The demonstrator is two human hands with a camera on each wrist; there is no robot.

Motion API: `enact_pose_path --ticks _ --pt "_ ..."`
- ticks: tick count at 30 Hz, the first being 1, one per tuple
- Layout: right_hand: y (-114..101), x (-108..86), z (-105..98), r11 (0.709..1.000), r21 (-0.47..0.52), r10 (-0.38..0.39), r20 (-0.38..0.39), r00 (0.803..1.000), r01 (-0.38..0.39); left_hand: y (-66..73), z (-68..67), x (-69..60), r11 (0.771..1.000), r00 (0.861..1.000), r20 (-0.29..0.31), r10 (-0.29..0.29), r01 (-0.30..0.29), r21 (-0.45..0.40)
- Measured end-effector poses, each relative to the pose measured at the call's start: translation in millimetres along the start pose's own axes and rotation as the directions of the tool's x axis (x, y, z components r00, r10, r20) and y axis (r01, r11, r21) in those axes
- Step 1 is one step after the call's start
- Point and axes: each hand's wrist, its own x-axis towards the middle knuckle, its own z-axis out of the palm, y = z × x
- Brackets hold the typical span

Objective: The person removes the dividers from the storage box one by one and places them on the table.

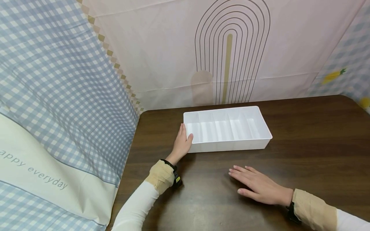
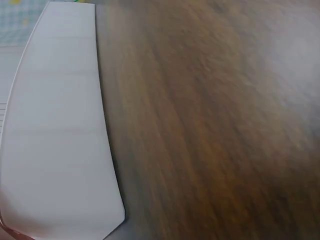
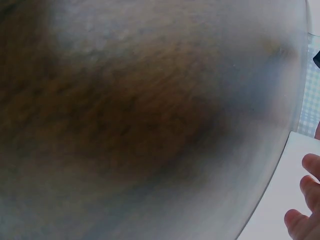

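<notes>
A white plastic organizer box [image 1: 228, 145] with several compartments rests on the dark table. My left hand [image 1: 181, 143] grips its left end, fingers along the outer side and thumb at the near corner. The box's long outer wall [image 2: 55, 110] fills the left of the left wrist view, where only a sliver of hand shows at the bottom corner. Apart from the box, my right hand [image 1: 260, 186] is held palm down over the table at the near right, its fingers extended. In the right wrist view, fingertips [image 3: 310, 192] appear at the right edge, in front of a white surface.
The brown wooden table [image 1: 312, 141] extends to both sides of the box. A pale cloth with printed arches [image 1: 162, 57] hangs behind it. Blue checked cloth [image 1: 72, 80] borders the left side.
</notes>
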Motion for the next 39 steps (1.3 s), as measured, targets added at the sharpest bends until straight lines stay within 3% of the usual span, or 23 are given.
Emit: enact_pose_path --ticks 5,15,39 --pt "-0.3 0.6 -0.7 1.0 0.012 -0.006 -0.004 1.0 0.006 1.9 -0.6 2.9 0.994 0.998 0.019 -0.057 0.058 -0.088" --pt "-0.9 1.0 -0.3 1.0 0.008 0.004 0.002 1.0 -0.004 4.9 -1.7 7.4 0.975 0.99 0.042 -0.138 0.143 -0.172" --pt "-1.4 3.0 0.2 1.0 0.027 0.012 0.039 0.999 -0.013 2.1 0.1 12.6 0.984 0.994 0.014 -0.11 0.111 -0.137"
